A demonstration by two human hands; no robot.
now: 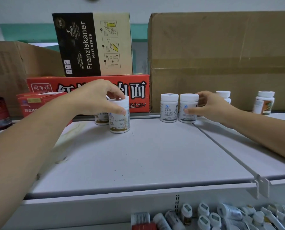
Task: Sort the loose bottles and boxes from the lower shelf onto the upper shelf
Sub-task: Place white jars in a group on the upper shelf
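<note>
Few are shelved yet: your left hand (95, 97) grips a gold-banded white plastic bottle (119, 118), your right hand (209, 107) a grey-banded white bottle (188, 112), with a jumbled bottle heap (221, 216) left below.

Left hand (97, 97) grips gold-banded bottle (119, 121) — right hand (210, 107), dark-banded bottle (189, 101).

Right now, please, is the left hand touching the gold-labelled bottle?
Touching: the head view shows the left hand gripping the gold-labelled bottle, fingers on lid, thumb against side.
</note>
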